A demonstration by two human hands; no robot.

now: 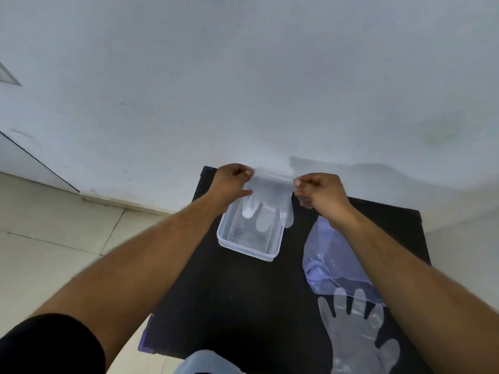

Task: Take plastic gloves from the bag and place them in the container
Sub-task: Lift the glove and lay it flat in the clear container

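A clear plastic glove [271, 197] hangs stretched between my two hands, cuff up and fingers down. My left hand [232, 182] pinches its left cuff corner and my right hand [321, 191] pinches the right one. Its fingertips dangle over the far end of a clear rectangular container [243, 245] on the black table [237, 306]. A crumpled bluish plastic bag [324, 255] lies to the right of the container, partly hidden by my right forearm. Another clear glove [356, 330] lies flat, fingers spread, at the table's near right.
The small black table stands against a white wall [243, 90]. Pale floor tiles [54, 238] lie to its left. A light blue object [208, 364] shows at the bottom edge, near my body.
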